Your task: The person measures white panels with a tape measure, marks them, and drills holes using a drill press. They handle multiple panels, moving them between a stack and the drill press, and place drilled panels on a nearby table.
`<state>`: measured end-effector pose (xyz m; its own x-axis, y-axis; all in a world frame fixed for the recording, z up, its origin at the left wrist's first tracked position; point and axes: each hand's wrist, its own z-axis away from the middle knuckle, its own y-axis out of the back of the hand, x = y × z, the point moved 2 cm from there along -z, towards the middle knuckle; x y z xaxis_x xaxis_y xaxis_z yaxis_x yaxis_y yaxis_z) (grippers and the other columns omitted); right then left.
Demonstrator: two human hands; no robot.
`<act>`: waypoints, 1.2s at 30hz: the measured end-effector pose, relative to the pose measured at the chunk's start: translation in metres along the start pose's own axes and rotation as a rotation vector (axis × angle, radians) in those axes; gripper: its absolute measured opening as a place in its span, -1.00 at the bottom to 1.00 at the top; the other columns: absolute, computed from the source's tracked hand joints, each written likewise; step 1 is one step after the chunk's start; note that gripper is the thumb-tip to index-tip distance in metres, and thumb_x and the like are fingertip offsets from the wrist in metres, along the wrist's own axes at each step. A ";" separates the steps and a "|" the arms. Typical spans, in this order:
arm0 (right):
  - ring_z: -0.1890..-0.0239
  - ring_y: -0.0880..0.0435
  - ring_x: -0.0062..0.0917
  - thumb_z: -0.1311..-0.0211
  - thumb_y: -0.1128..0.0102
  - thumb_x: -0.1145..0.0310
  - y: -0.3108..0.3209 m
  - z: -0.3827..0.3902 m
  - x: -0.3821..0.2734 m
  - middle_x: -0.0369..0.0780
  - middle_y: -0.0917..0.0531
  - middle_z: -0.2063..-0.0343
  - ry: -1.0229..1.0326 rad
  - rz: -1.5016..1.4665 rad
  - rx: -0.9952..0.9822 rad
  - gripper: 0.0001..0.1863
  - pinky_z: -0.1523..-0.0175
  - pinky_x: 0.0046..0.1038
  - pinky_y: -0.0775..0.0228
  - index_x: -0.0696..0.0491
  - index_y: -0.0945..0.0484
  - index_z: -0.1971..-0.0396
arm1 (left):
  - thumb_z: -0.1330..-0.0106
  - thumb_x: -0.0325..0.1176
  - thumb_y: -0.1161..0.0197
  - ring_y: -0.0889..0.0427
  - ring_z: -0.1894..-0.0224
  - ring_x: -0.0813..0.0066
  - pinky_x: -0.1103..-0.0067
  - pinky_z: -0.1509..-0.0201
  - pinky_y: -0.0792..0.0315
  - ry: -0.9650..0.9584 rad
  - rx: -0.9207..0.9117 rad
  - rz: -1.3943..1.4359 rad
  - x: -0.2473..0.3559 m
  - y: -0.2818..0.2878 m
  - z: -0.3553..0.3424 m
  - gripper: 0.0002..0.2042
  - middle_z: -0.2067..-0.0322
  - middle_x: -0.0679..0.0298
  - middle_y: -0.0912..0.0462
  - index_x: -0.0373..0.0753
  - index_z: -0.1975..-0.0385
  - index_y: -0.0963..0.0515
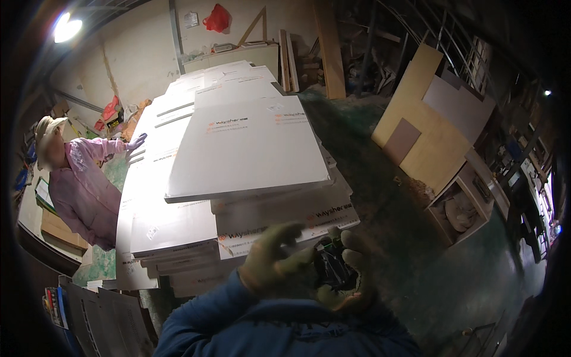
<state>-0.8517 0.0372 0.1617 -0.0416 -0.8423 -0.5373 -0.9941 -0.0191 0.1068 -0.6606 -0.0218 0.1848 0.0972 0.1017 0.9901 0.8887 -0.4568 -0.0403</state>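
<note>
A dim workshop here, a bright lamp point(67, 28) blazing high on the left, a red bag point(217, 19) up on the pale far wall point(137, 47), and a green floor point(351, 157) running off to the right. Filling the middle, a broad stack of flat white cartons point(178, 223), layered unevenly, with one big carton point(250, 157) lying on top nearest us. And right at the near edge of that stack, here are the hands! The right hand point(357, 271), in a yellowish-green glove, is curled round a dark, glossy object point(333, 266), its fingers bent about the far side; what the object is, I can't make out. The left hand point(275, 257), gloved to match, is up just beside it, fingers curved and loosely parted, thumb toward the object; whether it touches, I can't tell, for the fingers are blurred. Blue sleeves point(205, 312) behind both. Across on the left, a co-worker point(86, 184) in a pink shirt and pale hat point(49, 131) has a purple-gloved hand point(137, 141) at the stack's edge. Over to the right, a large tan board point(431, 140) leans at a slant, with an open-fronted wooden box point(461, 208) low beside it.
</note>
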 end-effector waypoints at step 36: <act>-0.09 -0.69 -0.07 -0.10 -0.54 0.34 -0.011 -0.001 -0.025 0.13 -0.62 -0.06 -0.396 0.349 -0.212 -0.28 -0.18 -0.18 -0.56 0.30 -0.42 -0.22 | -0.17 -0.51 -0.49 -0.75 0.32 0.43 0.55 0.26 -0.66 -0.519 -0.011 -0.568 -0.013 -0.001 0.014 -0.76 0.29 0.13 -0.71 -0.35 0.21 -0.59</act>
<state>-0.8395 0.0580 0.1743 -0.4391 -0.5526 -0.7084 -0.8746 0.0823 0.4779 -0.6566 -0.0103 0.1697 -0.1723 0.7239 0.6681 0.8606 -0.2193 0.4596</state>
